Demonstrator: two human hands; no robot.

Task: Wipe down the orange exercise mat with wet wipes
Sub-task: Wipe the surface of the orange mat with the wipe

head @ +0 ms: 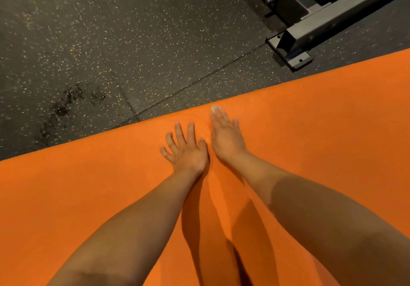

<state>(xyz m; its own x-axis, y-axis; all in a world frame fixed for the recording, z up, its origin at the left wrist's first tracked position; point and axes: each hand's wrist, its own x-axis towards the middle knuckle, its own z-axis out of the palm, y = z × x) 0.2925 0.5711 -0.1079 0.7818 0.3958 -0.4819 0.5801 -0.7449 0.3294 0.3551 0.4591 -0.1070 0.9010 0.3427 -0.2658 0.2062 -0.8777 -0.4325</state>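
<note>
My right hand [226, 136] lies palm down with its fingers straight and close together. A pale scrap at the fingertips is, I take it, the wet wipe [214, 108], pressed under the hand rather than pinched. Most of it is hidden. My left hand [185, 147] sits just beside the right, fingers spread flat and holding nothing. Both forearms reach out nearly straight with the wrists low.

Both hands rest near the far edge of the orange mat [321, 152], which fills the lower half of the view on the speckled dark floor [111, 41]. I judge the mat soft, light and a little grippy, so it may bunch under a hard push. The spread left hand is well placed to pin it. The wipe looks thin and limp and is best kept under flat fingers. A metal frame [321, 23] stands just beyond the mat's edge.
</note>
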